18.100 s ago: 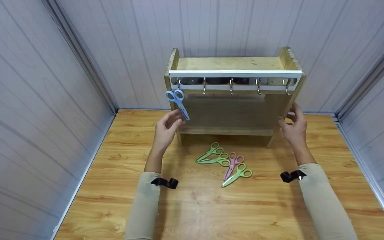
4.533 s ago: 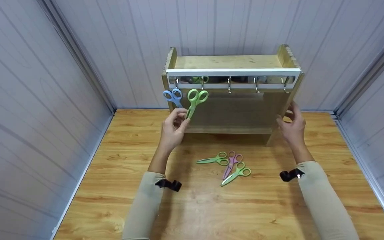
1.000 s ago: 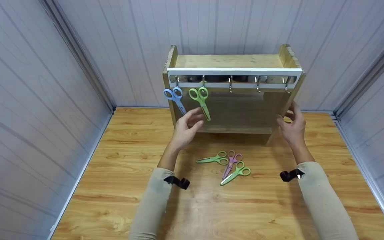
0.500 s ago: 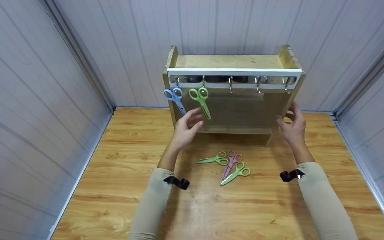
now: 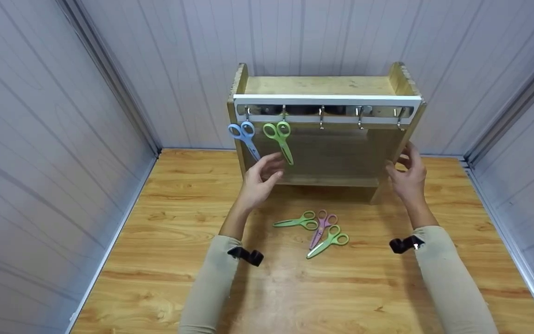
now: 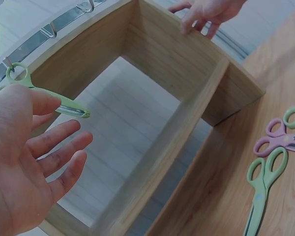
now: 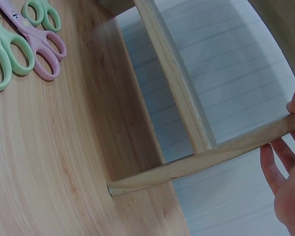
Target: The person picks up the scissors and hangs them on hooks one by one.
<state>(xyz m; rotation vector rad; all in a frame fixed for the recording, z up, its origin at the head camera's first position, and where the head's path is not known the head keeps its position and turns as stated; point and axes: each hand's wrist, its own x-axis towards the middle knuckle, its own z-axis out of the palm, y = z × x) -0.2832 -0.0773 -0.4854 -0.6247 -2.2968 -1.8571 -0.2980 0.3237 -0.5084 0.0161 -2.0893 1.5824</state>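
Observation:
Green scissors hang by one finger loop from the second hook of a white hook rail. Blue scissors hang from the leftmost hook. My left hand hovers just below and beside the green pair; its fingers are loosely spread and hold nothing, as the left wrist view shows. Whether a fingertip touches the blade, I cannot tell. My right hand grips the right side panel of the wooden shelf, thumb and fingers on either side of its edge.
On the wood-grain surface before the shelf lie two more green scissors, one pointing left and one nearer, with pink scissors between them. Three hooks on the right of the rail carry nothing. Pale panel walls enclose the space.
One pair of green scissors went from the surface to the second hook, and my left hand let go of it. In the last second both hands are nearly still. My right hand kept its grip.

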